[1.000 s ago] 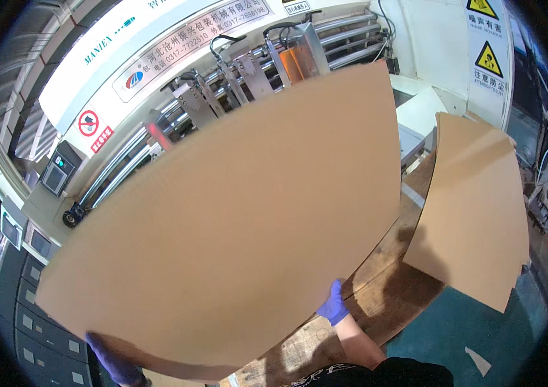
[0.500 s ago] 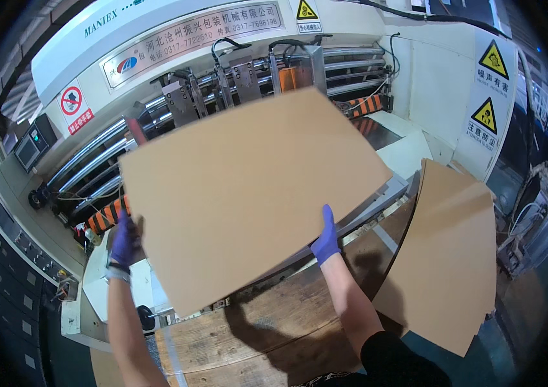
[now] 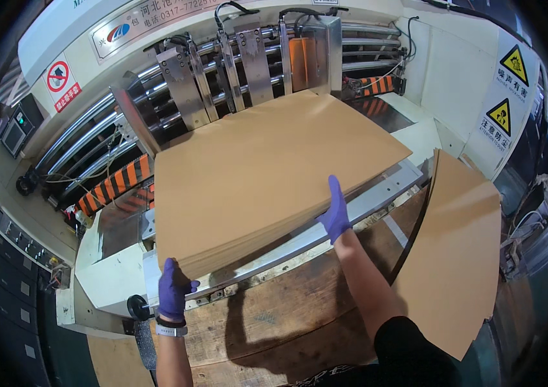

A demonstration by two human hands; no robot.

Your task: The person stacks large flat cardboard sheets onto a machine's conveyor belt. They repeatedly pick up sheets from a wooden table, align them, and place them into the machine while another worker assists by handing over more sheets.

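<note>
A stack of brown cardboard sheets [image 3: 274, 174] lies on the machine's feed bed, its far edge close to the upright metal plates. My left hand [image 3: 174, 293], in a purple glove, is at the stack's near left corner, thumb up and fingers apart. My right hand [image 3: 335, 213], also gloved in purple, rests against the near edge right of the middle. Its thumb points up above the top sheet, and its other fingers are partly hidden. Neither hand is wrapped round the sheets.
Upright metal plates [image 3: 184, 90] stand before the machine's rollers [image 3: 87, 171]. A metal side plate [image 3: 135, 119] borders the stack at left. Another cardboard pile [image 3: 454, 251] lies to the right. A wooden board [image 3: 274, 322] is in front of me. A black knob [image 3: 138, 307] sticks out at lower left.
The cardboard, held raised and tilted before, now lies down on the bed against the plates. My left hand has moved right and nearer to the front corner; both hands have loosened.
</note>
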